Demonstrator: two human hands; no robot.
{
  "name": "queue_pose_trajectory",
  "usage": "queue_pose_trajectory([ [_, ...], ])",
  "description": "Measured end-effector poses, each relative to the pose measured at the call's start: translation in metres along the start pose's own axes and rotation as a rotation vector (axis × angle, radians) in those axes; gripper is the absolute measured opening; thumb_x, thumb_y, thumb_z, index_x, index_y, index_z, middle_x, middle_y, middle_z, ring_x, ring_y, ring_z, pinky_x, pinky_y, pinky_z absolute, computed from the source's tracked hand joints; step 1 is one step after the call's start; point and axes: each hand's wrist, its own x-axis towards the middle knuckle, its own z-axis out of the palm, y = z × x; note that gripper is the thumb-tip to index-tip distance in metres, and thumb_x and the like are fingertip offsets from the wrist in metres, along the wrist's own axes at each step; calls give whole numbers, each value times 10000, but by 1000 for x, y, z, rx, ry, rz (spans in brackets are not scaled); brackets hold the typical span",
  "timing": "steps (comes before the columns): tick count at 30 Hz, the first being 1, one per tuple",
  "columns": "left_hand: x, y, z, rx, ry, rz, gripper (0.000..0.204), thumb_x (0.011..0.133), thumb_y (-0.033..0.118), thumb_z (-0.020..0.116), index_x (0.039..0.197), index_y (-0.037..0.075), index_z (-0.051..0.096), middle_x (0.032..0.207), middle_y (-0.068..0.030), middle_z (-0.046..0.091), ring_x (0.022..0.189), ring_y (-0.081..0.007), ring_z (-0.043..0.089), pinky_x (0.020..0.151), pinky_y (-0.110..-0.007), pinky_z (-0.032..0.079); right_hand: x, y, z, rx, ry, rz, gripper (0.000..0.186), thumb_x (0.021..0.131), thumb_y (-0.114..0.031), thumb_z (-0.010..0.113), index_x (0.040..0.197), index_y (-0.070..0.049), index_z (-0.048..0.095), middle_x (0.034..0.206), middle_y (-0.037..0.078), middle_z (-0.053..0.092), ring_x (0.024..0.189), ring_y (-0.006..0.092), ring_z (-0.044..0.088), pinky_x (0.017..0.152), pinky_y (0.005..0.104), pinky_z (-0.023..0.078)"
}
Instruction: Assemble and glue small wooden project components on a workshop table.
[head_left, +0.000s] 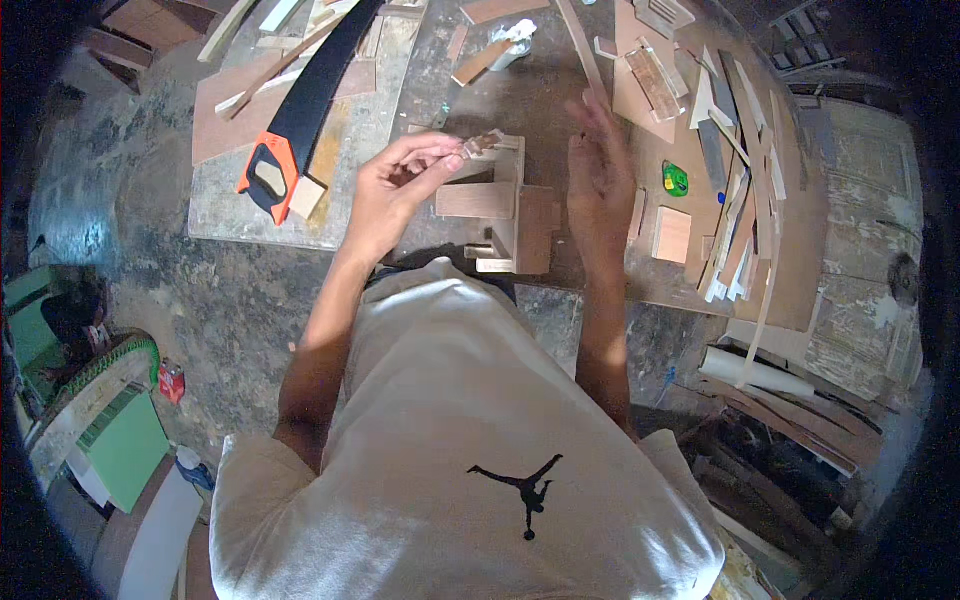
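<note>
Shirt [430,400], white, worn by the person; black leaping figure printed on the chest.

Wooden assembly [475,201], pale and brown parts joined at angles; stands at the table's near edge, between and below the two hands.

Left hand [390,195], raised just left of the assembly; thumb and fingertips together, clamped on a small piece.

Small piece [485,142], brownish and shiny, partly clear-looking; held over the assembly's far end, exact kind not discernible.

Right hand [600,170], raised right of the assembly, slightly blurred; fingers extended, palm turned inward, nothing visible in its grasp.

Square wood piece [672,235], light brown; flat on the table [560,245], right of the right hand.

Handsaw [322,75], dark blade, orange and black handle; lies on the left side, handle toward the person, small wood block [309,198] beside the handle.

Tape measure [675,179], green; beyond the square piece.

Wood strips [745,185], mixed tones; heaped lengthwise at the right.

White container [513,55], near the far edge; wooden stick [481,63] leaning across it, white matter at its upper end.
</note>
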Motion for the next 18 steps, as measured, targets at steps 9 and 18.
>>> queue_pose_trajectory([
  [9,19,-68,0,288,-105,48,205,961,150,710,1141,57,746,1042,-33,753,913,-90,638,834,-262,500,-21,58,-1,-95,-241,446,485,949,-184,734,1400,-80,589,1130,76,736,1056,132,647,955,274,479],
  [18,21,-65,17,363,-79,103,183,948,166,724,1105,86,773,953,-12,738,831,-90,596,792,-258,490,-16,74,2,2,-281,574,460,908,-193,757,1339,-89,634,1067,74,747,977,147,682,908,312,522],
])
